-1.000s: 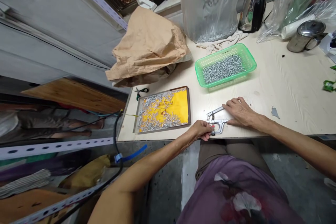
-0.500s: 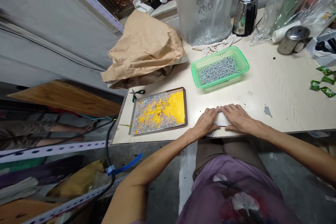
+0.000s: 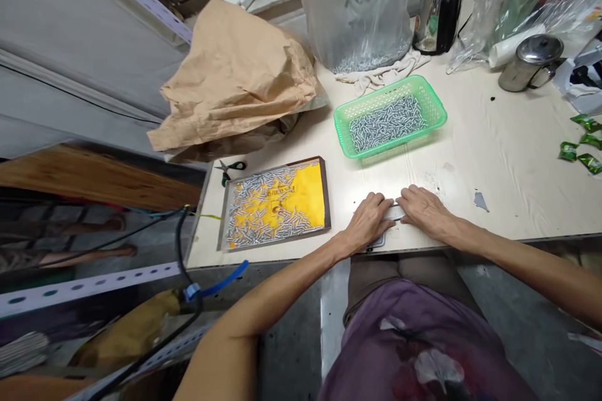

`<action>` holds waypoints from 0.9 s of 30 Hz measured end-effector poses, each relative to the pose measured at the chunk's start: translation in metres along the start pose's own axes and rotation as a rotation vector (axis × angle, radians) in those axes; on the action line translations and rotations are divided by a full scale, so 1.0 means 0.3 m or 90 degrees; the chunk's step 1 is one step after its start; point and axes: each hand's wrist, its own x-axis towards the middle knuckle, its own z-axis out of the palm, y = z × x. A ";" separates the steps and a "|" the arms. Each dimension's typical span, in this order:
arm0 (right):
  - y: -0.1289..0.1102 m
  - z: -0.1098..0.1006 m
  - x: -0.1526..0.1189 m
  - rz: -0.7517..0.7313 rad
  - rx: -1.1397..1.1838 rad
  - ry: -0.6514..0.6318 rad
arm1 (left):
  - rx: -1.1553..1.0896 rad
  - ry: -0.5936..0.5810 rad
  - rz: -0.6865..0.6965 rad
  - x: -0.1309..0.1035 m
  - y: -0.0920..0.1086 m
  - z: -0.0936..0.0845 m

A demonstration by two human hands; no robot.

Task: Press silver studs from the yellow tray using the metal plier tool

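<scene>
Near the table's front edge, my left hand (image 3: pixel 370 219) pinches one end of a small flat pale-grey piece (image 3: pixel 394 213). My right hand (image 3: pixel 426 208) has its curled fingers closed on the other end. The piece lies low over the tabletop, and the fingers cover much of it, so its kind is unclear. Under my left wrist, a small flat object with a rounded corner (image 3: pixel 379 242) shows in part. To the left is a shallow tray (image 3: pixel 328 200) with a yellow bottom and many loose small metal pins. Beyond my hands stands a green plastic basket (image 3: pixel 392 145) holding more such pins.
A crumpled brown paper bag (image 3: pixel 239 75) and scissors (image 3: pixel 230 169) lie at the left. Behind the basket are a large clear plastic bag (image 3: pixel 357 6), a cloth (image 3: pixel 383 75) and a kettle (image 3: pixel 439 6). At the right are a lidded metal cup (image 3: pixel 529 66) and green packets (image 3: pixel 587 144).
My fingertips, almost meeting before, are now slightly apart along the pale piece. My right fingers are more curled. The view has shifted a little, and the small object under my left wrist shows more.
</scene>
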 end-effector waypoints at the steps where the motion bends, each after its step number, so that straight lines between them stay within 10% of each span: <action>1: -0.001 0.008 -0.003 -0.006 0.006 0.003 | 0.000 -0.005 -0.002 0.001 0.001 0.003; 8: -0.020 0.035 -0.022 0.012 0.022 0.045 | 0.016 -0.029 -0.012 0.025 0.002 0.003; 17: 0.132 -0.024 0.008 0.006 0.073 0.016 | 0.038 0.230 0.024 -0.031 0.041 0.184; 27: 0.170 0.013 0.134 0.071 -0.033 0.148 | 0.023 0.203 0.006 -0.040 0.107 0.203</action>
